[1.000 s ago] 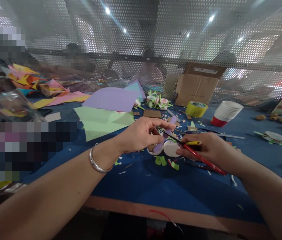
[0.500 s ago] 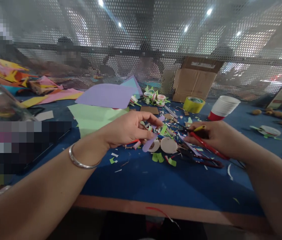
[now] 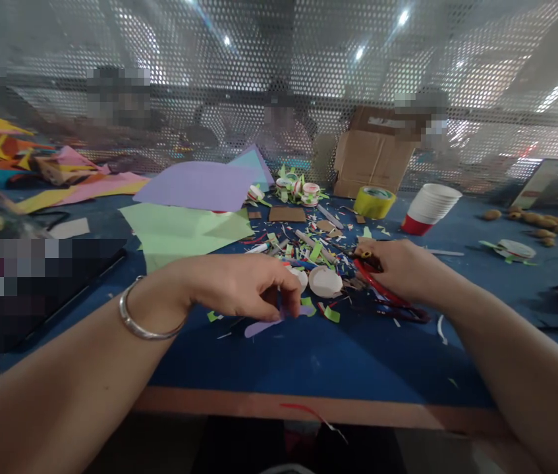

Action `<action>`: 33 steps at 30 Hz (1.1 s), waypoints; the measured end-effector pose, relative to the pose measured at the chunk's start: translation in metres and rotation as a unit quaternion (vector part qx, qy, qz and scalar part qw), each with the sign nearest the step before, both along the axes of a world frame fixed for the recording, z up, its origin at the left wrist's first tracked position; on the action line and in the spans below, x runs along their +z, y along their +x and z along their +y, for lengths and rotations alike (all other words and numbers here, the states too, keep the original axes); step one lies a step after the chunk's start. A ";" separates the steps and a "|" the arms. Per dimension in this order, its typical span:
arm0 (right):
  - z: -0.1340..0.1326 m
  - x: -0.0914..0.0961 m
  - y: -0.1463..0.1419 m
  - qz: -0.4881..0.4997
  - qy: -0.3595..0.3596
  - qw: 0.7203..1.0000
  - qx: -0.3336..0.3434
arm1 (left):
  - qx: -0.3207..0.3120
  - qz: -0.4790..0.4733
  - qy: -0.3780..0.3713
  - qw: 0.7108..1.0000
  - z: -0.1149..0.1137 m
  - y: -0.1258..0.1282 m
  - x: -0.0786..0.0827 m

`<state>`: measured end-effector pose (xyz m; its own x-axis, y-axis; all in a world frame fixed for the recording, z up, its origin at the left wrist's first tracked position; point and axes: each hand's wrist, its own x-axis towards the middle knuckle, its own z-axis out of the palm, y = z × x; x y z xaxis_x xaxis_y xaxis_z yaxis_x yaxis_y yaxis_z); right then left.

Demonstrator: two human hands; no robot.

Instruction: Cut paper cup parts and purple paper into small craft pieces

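Note:
My left hand point(image 3: 253, 289), with a silver bangle at the wrist, is low over the near side of the table. Its thumb and fingertips are closed around a small purple paper strip point(image 3: 261, 326) near the table top. My right hand point(image 3: 397, 266) is curled over red-handled scissors point(image 3: 380, 283) at the right side of the scraps; the palm hides part of them. Between the hands lie a round whitish disc point(image 3: 325, 282), green paper bits point(image 3: 331, 314) and a heap of cut paper scraps point(image 3: 315, 250).
Purple point(image 3: 197, 186) and green sheets point(image 3: 184, 227) lie at left, beside a dark pixelated slab. Farther back are small paper-trimmed rolls point(image 3: 311, 191), yellow tape point(image 3: 374, 203), a cardboard box point(image 3: 372, 158) and stacked paper cups point(image 3: 431, 207). Walnut-like brown things point(image 3: 550, 224) lie right. A perforated screen stands behind.
My left hand has come down and nearer to me with the purple strip. My right hand has lowered the scissors toward the table. The view has shifted slightly.

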<state>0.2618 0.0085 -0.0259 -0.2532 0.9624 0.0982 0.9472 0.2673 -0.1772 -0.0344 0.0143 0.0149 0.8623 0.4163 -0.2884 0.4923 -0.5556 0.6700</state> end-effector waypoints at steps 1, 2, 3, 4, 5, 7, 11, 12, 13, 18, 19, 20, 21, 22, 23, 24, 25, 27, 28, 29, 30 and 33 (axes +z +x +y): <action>0.000 0.000 0.001 0.013 0.006 1.000 0.002 | 0.001 0.004 0.012 1.000 -0.001 -0.001 0.001; 0.001 0.000 0.002 0.029 0.013 1.000 0.003 | 0.006 0.004 0.027 1.000 -0.001 -0.001 0.003; 0.001 0.001 0.003 0.046 0.021 0.999 0.006 | 0.012 -0.001 0.046 0.999 -0.002 -0.002 0.005; 0.000 0.003 0.004 0.061 0.029 0.998 0.009 | 0.024 -0.011 0.067 0.997 -0.002 -0.002 0.006; 0.000 0.005 0.004 0.086 0.038 0.995 0.014 | 0.041 -0.024 0.087 0.995 -0.003 -0.002 0.007; -0.004 0.010 0.001 0.174 0.039 0.984 0.023 | 0.094 -0.072 0.105 0.987 -0.003 0.002 0.005; -0.018 0.020 -0.015 0.379 0.015 0.925 0.018 | 0.216 -0.240 0.016 0.946 -0.004 0.021 -0.012; -0.021 0.020 -0.020 0.399 0.014 0.917 0.019 | 0.234 -0.268 -0.025 0.934 -0.005 0.027 -0.018; -0.024 0.021 -0.026 0.411 0.014 0.911 0.022 | 0.251 -0.291 -0.069 0.921 -0.006 0.033 -0.022; -0.033 0.016 -0.047 0.446 0.003 0.894 0.046 | 0.282 -0.346 -0.225 0.866 -0.010 0.048 -0.034; -0.034 0.016 -0.049 0.450 0.000 0.892 0.052 | 0.286 -0.351 -0.237 0.860 -0.010 0.049 -0.035; -0.035 0.015 -0.051 0.450 -0.003 0.891 0.054 | 0.288 -0.357 -0.247 0.854 -0.010 0.049 -0.035; -0.036 0.015 -0.052 0.448 -0.005 0.893 0.053 | 0.285 -0.362 -0.257 0.849 -0.009 0.048 -0.034; -0.037 0.016 -0.053 0.445 -0.008 0.894 0.048 | 0.281 -0.365 -0.265 0.847 -0.009 0.048 -0.034; -0.038 0.016 -0.052 0.443 -0.011 0.896 0.044 | 0.277 -0.366 -0.270 0.846 -0.008 0.047 -0.033; -0.038 0.016 -0.052 0.439 -0.015 0.897 0.039 | 0.274 -0.365 -0.275 0.846 -0.008 0.047 -0.031; -0.038 0.016 -0.052 0.436 -0.018 0.899 0.036 | 0.272 -0.364 -0.281 0.845 -0.008 0.046 -0.030; -0.037 0.015 -0.051 0.433 -0.019 0.901 0.035 | 0.276 -0.366 -0.289 0.841 -0.008 0.046 -0.028; -0.036 0.015 -0.052 0.431 -0.017 0.901 0.038 | 0.278 -0.367 -0.290 0.839 -0.008 0.046 -0.027; -0.036 0.014 -0.052 0.430 -0.014 0.902 0.043 | 0.279 -0.368 -0.289 0.839 -0.009 0.047 -0.026; -0.035 0.014 -0.052 0.431 -0.013 0.901 0.048 | 0.279 -0.367 -0.285 0.840 -0.009 0.047 -0.027; -0.035 0.013 -0.052 0.434 -0.011 0.899 0.053 | 0.297 -0.352 -0.272 0.845 -0.007 0.045 -0.029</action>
